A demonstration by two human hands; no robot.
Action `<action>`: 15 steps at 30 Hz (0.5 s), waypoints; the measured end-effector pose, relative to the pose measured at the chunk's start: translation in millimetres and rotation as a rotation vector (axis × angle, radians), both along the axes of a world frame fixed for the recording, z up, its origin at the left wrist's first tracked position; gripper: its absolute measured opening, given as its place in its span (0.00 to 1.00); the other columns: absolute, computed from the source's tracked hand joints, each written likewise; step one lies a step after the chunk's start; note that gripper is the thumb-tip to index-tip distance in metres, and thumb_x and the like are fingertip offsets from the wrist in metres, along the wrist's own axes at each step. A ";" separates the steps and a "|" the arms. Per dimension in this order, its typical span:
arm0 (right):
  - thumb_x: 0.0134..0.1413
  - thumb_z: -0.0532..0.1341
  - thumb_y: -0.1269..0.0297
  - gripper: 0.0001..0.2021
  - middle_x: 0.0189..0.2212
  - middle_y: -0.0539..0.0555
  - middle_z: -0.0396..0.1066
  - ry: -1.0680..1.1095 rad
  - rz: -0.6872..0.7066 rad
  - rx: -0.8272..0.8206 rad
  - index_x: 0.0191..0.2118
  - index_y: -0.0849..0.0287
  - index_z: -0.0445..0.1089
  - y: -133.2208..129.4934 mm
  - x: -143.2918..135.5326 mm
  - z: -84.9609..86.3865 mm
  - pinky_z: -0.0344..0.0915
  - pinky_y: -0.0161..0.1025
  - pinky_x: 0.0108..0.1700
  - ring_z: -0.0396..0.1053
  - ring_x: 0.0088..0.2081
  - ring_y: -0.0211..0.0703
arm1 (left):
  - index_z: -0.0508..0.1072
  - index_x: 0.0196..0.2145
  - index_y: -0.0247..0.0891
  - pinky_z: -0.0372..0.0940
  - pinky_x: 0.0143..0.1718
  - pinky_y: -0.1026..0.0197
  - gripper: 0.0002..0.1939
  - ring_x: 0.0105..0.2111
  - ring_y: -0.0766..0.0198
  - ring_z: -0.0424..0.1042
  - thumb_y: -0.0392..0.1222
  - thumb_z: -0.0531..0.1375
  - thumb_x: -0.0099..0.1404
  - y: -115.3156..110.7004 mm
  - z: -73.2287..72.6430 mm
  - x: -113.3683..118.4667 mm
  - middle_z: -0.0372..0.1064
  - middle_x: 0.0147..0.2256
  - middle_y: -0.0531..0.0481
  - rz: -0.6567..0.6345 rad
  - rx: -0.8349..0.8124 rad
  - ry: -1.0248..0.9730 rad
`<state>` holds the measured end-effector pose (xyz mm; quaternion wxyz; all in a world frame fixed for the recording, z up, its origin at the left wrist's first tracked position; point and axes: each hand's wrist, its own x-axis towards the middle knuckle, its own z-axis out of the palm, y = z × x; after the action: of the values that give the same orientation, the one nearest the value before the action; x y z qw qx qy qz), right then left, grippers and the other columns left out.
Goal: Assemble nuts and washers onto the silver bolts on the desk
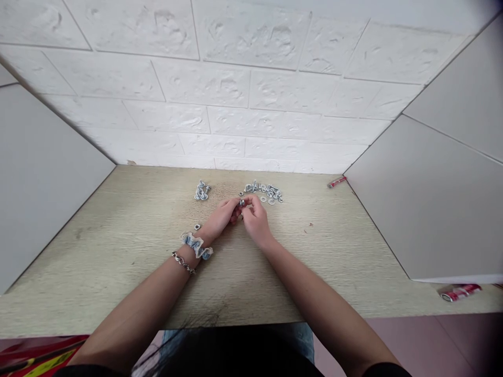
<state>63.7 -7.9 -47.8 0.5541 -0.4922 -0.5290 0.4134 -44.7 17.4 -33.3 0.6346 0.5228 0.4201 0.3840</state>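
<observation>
A: What stands behind the work?
B: A white brick-patterned wall [251, 89], with a pale wood-grained table [137, 235] running up to its foot.

A: And how are the arms posed?
B: Both reach forward from the near edge and slant inward, so the hands meet near the middle of the table. The left forearm [149, 301] wears a chain bracelet [183, 263] and, nearer the hand, a ruffled blue-and-white scrunchie [196, 245]; the right forearm [310, 293] is bare.

A: What is in the grip?
B: A small metal piece [242, 202], pinched at the fingertips where the two hands come together. The left hand [220, 217] lies with its back upward, thumb stretched to the piece, its other fingers partly hidden. The right hand [256, 222] bends its forefinger and thumb in on it from the other side.

A: What lies about them?
B: Loose fasteners [263, 188] just beyond the right hand, a cluster of bolts [202, 191] beyond the left, and a lone nut [197, 227] beside the left wrist.
</observation>
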 end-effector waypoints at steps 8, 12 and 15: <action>0.54 0.54 0.57 0.09 0.22 0.45 0.63 0.095 -0.012 0.008 0.31 0.57 0.58 -1.6 -0.6 5.8 0.60 0.32 0.25 0.63 0.22 0.34 | 0.60 0.21 0.35 0.51 0.19 0.67 0.16 0.18 0.71 0.54 0.49 0.52 0.60 0.5 0.4 -0.4 0.56 0.19 0.53 -0.039 -0.002 -0.035; 0.56 0.51 0.52 0.17 0.19 0.46 0.62 0.003 0.002 0.016 0.24 0.58 0.58 -1.4 0.4 6.6 0.60 0.33 0.26 0.62 0.21 0.34 | 0.60 0.21 0.35 0.52 0.19 0.68 0.16 0.18 0.71 0.55 0.48 0.52 0.59 0.5 0.3 -0.4 0.56 0.19 0.53 -0.059 -0.006 0.002; 0.57 0.50 0.53 0.15 0.19 0.46 0.63 -0.020 -0.016 0.012 0.25 0.58 0.58 -0.5 0.3 5.4 0.60 0.33 0.26 0.62 0.21 0.34 | 0.61 0.21 0.35 0.52 0.19 0.68 0.16 0.18 0.71 0.55 0.49 0.52 0.59 1.6 -0.7 -0.3 0.56 0.19 0.53 -0.063 -0.016 0.005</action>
<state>64.0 -8.4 -42.4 0.5550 -0.4974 -0.5329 0.4007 -45.0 19.0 -34.0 0.6495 0.5315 0.4080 0.3594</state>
